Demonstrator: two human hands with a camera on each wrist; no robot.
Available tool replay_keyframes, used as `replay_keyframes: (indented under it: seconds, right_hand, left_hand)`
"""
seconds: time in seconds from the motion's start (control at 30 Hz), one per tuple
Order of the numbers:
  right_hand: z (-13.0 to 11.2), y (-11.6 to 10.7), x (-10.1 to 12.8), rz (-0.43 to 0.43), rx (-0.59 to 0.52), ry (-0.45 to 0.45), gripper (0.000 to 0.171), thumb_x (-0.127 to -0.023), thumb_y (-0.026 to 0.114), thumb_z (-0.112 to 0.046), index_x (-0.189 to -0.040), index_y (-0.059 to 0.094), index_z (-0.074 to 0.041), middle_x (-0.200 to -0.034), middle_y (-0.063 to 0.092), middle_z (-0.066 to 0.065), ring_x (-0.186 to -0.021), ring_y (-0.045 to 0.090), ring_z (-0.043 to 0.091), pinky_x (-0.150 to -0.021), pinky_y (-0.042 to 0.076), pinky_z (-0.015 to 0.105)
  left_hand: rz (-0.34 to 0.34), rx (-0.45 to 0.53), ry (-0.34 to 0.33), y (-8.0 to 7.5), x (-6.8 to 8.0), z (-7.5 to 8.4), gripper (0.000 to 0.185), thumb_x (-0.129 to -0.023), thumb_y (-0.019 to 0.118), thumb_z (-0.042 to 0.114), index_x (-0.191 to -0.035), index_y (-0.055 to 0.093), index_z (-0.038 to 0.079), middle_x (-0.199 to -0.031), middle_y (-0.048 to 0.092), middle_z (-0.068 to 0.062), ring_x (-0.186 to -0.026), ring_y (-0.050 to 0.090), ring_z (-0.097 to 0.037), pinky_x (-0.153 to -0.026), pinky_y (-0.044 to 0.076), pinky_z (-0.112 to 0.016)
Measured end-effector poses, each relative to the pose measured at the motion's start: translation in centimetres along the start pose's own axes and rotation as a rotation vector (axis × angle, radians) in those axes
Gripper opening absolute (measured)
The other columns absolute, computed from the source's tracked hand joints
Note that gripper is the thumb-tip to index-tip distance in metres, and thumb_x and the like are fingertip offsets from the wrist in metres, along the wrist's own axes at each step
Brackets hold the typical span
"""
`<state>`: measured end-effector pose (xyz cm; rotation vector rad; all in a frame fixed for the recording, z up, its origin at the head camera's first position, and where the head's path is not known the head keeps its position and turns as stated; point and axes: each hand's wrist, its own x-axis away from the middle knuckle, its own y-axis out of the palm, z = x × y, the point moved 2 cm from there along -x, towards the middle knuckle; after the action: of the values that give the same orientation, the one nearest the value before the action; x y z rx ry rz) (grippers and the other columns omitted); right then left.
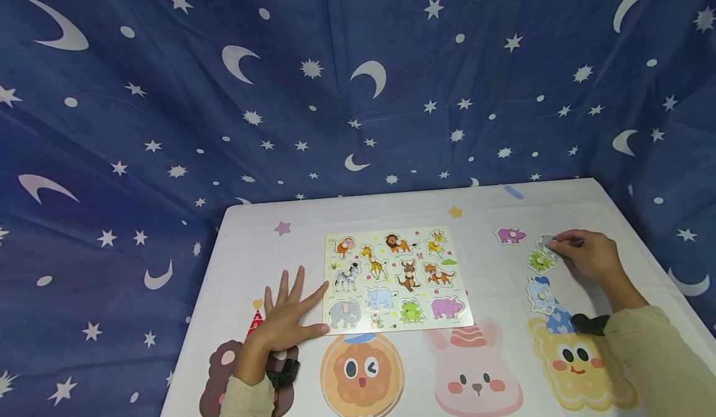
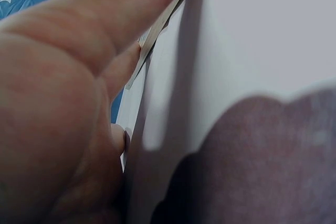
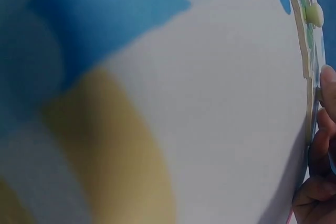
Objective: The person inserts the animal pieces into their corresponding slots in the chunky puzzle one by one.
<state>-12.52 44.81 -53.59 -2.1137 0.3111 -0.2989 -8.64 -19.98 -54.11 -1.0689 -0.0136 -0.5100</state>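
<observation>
An animal puzzle board point(image 1: 391, 332) lies flat on the table, with a lion point(image 1: 400, 243), a giraffe point(image 1: 373, 263) and a zebra point(image 1: 347, 276) among its animals. My left hand point(image 1: 288, 320) is spread on the table at the board's left side, thumb and index fingertip right at its edge. On the right, my right hand point(image 1: 594, 256) pinches a grey puzzle piece point(image 1: 545, 241), partly hidden by the fingers. Close by lie a green frog piece point(image 1: 539, 261) and a purple hippo piece point(image 1: 510, 236). Nearer me is a light blue piece point(image 1: 540, 295).
The white tablecloth point(image 1: 481, 367) carries printed cartoon characters and small stars. A dark blue curtain point(image 1: 358, 94) with moons and stars hangs behind the table's far edge and down its sides. Each wrist wears a black strapped device point(image 1: 284, 373).
</observation>
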Motion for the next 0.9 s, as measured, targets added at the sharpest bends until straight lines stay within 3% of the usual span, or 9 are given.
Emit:
replay_keyframes:
  seconds: [0.53,0.9]
  right_hand:
    - [-0.18,0.15,0.13,0.017,0.047,-0.056,0.033,-0.097,0.071,-0.028,-0.107,0.067,0.004,-0.094,0.066,0.022,-0.088,0.057,0.036,-0.075,0.052,0.043]
    - [-0.74,0.02,0.64,0.029,0.05,-0.068,0.035,-0.098,0.071,-0.03,-0.109,0.067,0.002,-0.095,0.066,0.021,-0.088,0.057,0.034,-0.074,0.052,0.039]
  left_hand:
    - [-0.002,-0.005,0.0,0.01,0.01,-0.06,0.088,-0.083,0.071,0.068,-0.158,0.033,0.041,-0.173,-0.01,-0.011,-0.155,-0.02,-0.046,-0.115,-0.017,-0.074]
    - [-0.005,-0.01,-0.002,0.01,0.04,-0.09,0.089,-0.082,0.07,0.069,-0.158,0.033,0.04,-0.173,-0.01,-0.012,-0.155,-0.02,-0.047,-0.115,-0.018,-0.074]
